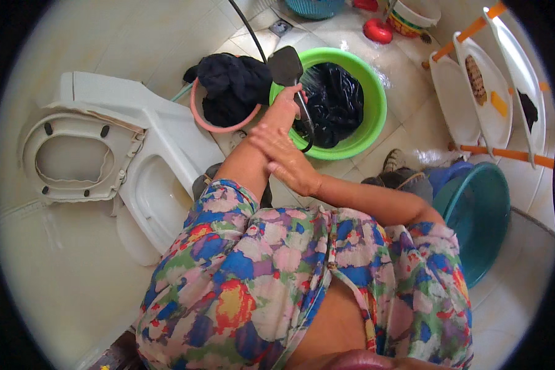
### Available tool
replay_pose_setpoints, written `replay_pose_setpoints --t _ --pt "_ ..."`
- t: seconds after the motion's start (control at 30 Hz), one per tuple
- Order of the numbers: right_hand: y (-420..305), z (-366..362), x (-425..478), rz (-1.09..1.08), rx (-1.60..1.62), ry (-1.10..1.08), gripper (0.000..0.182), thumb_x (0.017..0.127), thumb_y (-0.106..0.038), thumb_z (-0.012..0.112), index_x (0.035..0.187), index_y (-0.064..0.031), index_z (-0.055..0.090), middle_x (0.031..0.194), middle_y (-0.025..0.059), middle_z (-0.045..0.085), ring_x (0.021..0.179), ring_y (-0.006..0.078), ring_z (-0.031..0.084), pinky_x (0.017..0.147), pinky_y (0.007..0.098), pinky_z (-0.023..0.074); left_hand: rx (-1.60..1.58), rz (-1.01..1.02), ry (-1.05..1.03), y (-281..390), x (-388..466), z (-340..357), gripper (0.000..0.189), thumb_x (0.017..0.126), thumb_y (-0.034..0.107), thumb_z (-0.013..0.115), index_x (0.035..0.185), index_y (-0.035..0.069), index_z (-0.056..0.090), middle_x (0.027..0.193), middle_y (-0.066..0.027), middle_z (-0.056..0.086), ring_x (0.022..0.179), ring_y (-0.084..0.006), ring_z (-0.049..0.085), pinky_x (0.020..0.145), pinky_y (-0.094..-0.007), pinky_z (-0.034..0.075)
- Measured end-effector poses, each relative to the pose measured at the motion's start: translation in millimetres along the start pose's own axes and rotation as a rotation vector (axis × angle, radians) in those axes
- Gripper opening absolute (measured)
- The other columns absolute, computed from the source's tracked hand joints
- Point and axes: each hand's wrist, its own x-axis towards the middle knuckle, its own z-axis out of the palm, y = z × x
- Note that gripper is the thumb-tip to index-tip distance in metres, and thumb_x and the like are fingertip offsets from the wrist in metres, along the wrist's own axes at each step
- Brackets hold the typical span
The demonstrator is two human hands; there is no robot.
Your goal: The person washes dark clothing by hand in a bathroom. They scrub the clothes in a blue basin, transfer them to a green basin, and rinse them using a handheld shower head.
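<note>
My left hand (292,99) grips the handle of a black handheld shower head (285,65), from which water sprays into a bright green plastic basin (378,102). Dark wet cloth (335,104) lies in that basin. My right hand (284,157) rests flat on my left forearm, its fingers spread and nothing held in it. Left of the green basin stands a pink basin (202,121) heaped with dark cloth (233,83), some of it hanging over the rim. The black hose runs up from the shower area to the top edge.
A white toilet (166,125) with its seat raised is at left. A teal basin (483,222) leans at right, below a white shelf rack (458,101) with orange poles. A floor drain (281,27), a blue basket (314,7) and a white bucket (414,18) are at the top.
</note>
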Motion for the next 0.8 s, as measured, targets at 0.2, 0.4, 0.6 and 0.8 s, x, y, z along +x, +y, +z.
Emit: replay_pose_setpoints --t 0.2,0.4,0.6,0.8 --pt "73.9 -36.2 40.3 -0.197 -0.537 0.0 0.046 0.082 -0.023 0.047 0.125 -0.0079 0.045 0.131 0.0102 0.044 0.124 0.0289 0.036 0.104 0.0486 0.0221 0.235 0.078 -0.273 -17.8 -25.8 1.6 0.011 0.08 0.016 0.063 0.083 0.007 0.059 0.08 -0.0074 0.061 0.076 -0.0238 0.059 0.07 -0.0398 0.049" --pt "112.2 -95.4 42.7 0.068 -0.67 0.362 0.047 0.085 -0.023 0.049 0.127 -0.0052 0.042 0.137 0.0145 0.034 0.128 0.0296 0.032 0.103 0.0496 0.022 0.178 -0.06 -0.359 -10.6 -61.8 27.4 0.033 0.088 0.036 0.05 0.101 0.007 0.06 0.106 -0.0105 0.061 0.103 -0.0265 0.055 0.095 -0.0476 0.037" --pt "68.0 -36.3 26.3 0.031 -0.591 0.151 0.055 0.087 -0.026 0.047 0.134 -0.0015 0.033 0.14 0.0172 0.029 0.131 0.0328 0.024 0.107 0.0468 0.0167 0.145 0.104 -0.508 13.7 -76.9 18.9 0.064 0.084 0.06 0.041 0.106 0.001 0.052 0.098 -0.0149 0.059 0.089 -0.0292 0.057 0.079 -0.0411 0.046" --pt "7.6 -20.1 8.0 -0.124 -0.426 -0.073 0.058 0.085 -0.024 0.049 0.135 -0.0015 0.03 0.141 0.0175 0.027 0.133 0.0324 0.022 0.108 0.0467 0.0155 0.022 0.167 -0.477 20.2 -84.6 34.0 0.04 0.084 0.036 0.057 0.095 -0.002 0.052 0.083 -0.0117 0.055 0.075 -0.0258 0.052 0.073 -0.0372 0.045"
